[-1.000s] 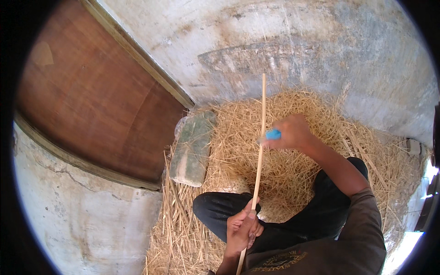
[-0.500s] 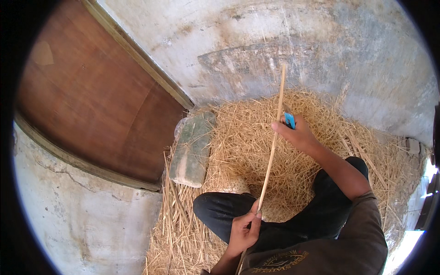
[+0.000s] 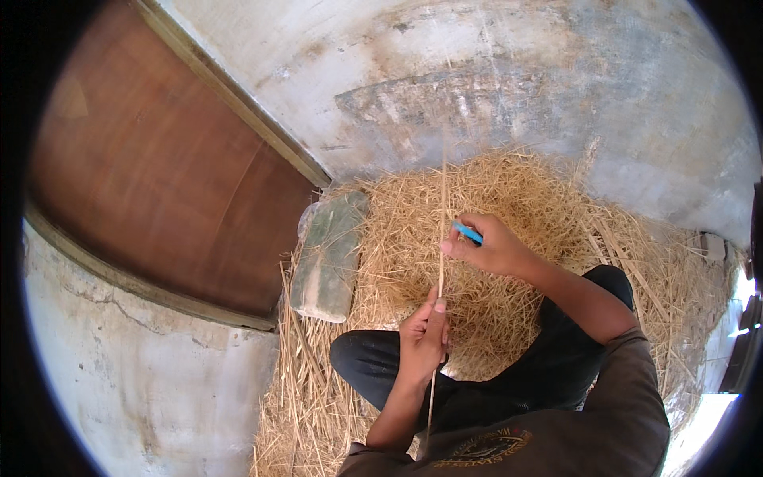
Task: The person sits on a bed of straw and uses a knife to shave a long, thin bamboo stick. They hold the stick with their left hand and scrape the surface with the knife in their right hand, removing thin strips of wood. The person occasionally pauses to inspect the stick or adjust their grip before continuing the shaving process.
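Note:
A long, thin, pale strip (image 3: pixel 442 208), which looks like bamboo or wood, stands nearly upright in front of me, its far end blurred. My left hand (image 3: pixel 424 335) is closed around its lower part, thumb pointing up along it. The strip's near end runs down past my wrist toward my shirt. My right hand (image 3: pixel 486 245) grips a small bright blue tool (image 3: pixel 467 232), perhaps a knife or cutter. Its blade does not show clearly. The right thumb and fingertips are right at the strip, just above my left hand; whether they press on it I cannot tell.
Loose straw-like shavings (image 3: pixel 517 171) cover the floor around my crossed legs (image 3: pixel 548 374). A greenish stone block (image 3: pixel 327 256) lies to the left, with long strips (image 3: pixel 298 374) nearby. A brown door panel (image 3: pixel 175 167) and a stained wall (image 3: pixel 517 71) bound the space.
My left hand has moved up and away from me, close to the right hand. The right hand has come slightly nearer and left. The strip has swung left and is more upright.

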Action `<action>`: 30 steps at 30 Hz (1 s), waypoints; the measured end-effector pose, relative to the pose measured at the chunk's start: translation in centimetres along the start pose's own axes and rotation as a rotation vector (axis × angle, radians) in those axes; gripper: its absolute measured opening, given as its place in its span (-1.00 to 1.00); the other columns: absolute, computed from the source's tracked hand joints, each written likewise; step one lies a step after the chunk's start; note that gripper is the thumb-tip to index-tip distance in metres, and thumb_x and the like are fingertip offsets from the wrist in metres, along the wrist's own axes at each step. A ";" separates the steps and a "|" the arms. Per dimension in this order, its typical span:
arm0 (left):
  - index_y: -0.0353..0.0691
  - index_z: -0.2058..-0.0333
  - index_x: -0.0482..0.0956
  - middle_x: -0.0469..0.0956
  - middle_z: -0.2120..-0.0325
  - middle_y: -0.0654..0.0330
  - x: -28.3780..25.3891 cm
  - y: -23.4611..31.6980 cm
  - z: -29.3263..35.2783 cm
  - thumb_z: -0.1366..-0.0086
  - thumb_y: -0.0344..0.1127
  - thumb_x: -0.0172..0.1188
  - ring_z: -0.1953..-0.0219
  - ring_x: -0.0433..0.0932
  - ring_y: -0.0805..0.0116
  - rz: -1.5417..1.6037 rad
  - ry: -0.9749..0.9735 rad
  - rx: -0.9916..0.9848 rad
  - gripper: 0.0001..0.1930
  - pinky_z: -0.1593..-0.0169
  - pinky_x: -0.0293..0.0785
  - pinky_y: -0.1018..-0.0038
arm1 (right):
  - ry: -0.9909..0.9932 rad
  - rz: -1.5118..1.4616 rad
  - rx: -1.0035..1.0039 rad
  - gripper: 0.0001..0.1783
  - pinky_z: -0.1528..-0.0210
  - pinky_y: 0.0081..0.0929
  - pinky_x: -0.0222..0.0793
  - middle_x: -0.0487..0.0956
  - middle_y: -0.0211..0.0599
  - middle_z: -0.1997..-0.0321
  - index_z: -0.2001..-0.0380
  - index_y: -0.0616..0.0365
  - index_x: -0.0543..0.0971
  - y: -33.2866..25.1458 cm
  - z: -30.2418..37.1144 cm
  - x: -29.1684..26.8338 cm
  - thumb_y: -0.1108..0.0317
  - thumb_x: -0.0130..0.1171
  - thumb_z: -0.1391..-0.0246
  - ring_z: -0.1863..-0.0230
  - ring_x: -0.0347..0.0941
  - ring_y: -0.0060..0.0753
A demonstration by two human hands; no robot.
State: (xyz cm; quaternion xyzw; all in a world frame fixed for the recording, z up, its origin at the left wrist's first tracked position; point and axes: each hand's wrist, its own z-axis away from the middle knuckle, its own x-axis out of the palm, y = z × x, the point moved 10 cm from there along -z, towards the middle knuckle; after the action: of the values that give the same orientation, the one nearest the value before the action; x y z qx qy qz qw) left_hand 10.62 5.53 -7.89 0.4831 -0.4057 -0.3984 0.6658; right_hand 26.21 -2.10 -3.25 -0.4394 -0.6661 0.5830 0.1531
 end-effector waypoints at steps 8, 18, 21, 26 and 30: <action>-0.33 -0.18 0.28 0.23 0.75 0.47 0.0 2.9 1.5 -0.39 -0.36 -0.04 0.76 0.15 0.73 -0.321 0.027 0.155 -0.58 0.69 0.09 0.70 | -0.074 0.778 -0.205 -0.11 0.68 -0.23 0.29 0.41 -0.20 0.84 0.78 0.15 0.51 -2.4 2.2 -0.3 -0.59 -0.08 0.19 0.78 0.40 -0.14; -0.44 -0.08 0.39 0.23 0.66 0.52 -0.7 4.3 4.2 -0.35 -0.43 0.02 0.57 0.13 0.77 -0.585 0.077 0.290 -0.65 0.52 0.05 0.75 | 0.054 0.902 -0.169 -0.20 0.74 -0.32 0.22 0.28 -0.33 0.92 0.84 0.05 0.46 -1.4 1.2 -1.0 -0.54 0.02 0.18 0.84 0.33 -0.27; -0.46 -0.06 0.40 0.28 0.62 0.49 -1.0 4.2 4.6 -0.35 -0.44 0.01 0.54 0.16 0.76 -0.538 0.081 0.281 -0.66 0.49 0.10 0.75 | -0.054 0.881 -0.218 -0.21 0.73 -0.30 0.22 0.28 -0.33 0.91 0.84 0.05 0.46 -1.6 1.6 0.6 -0.53 0.01 0.17 0.83 0.33 -0.25; -0.51 -0.05 0.39 0.31 0.53 0.47 -0.9 4.4 4.8 -0.36 -0.46 -0.01 0.48 0.20 0.73 -0.362 0.081 0.147 -0.67 0.41 0.17 0.78 | -0.013 0.793 -0.089 -0.08 0.65 -0.22 0.30 0.43 -0.21 0.82 0.76 0.14 0.56 -0.5 0.3 -1.0 -0.62 -0.16 0.17 0.72 0.46 -0.19; -0.35 -0.11 0.39 0.23 0.70 0.53 -1.2 3.9 5.0 -0.36 -0.38 0.00 0.64 0.15 0.78 -0.372 0.121 0.191 -0.63 0.57 0.06 0.75 | -0.091 0.787 -0.248 -0.14 0.68 -0.23 0.28 0.39 -0.23 0.85 0.79 0.11 0.53 -1.9 2.7 2.5 -0.58 -0.09 0.16 0.77 0.41 -0.20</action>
State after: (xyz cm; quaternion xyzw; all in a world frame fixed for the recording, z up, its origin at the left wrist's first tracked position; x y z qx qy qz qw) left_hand 6.07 5.89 -3.25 0.6335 -0.3049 -0.4445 0.5551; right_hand 22.07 -1.76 -3.02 -0.6495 -0.5184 0.5311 -0.1654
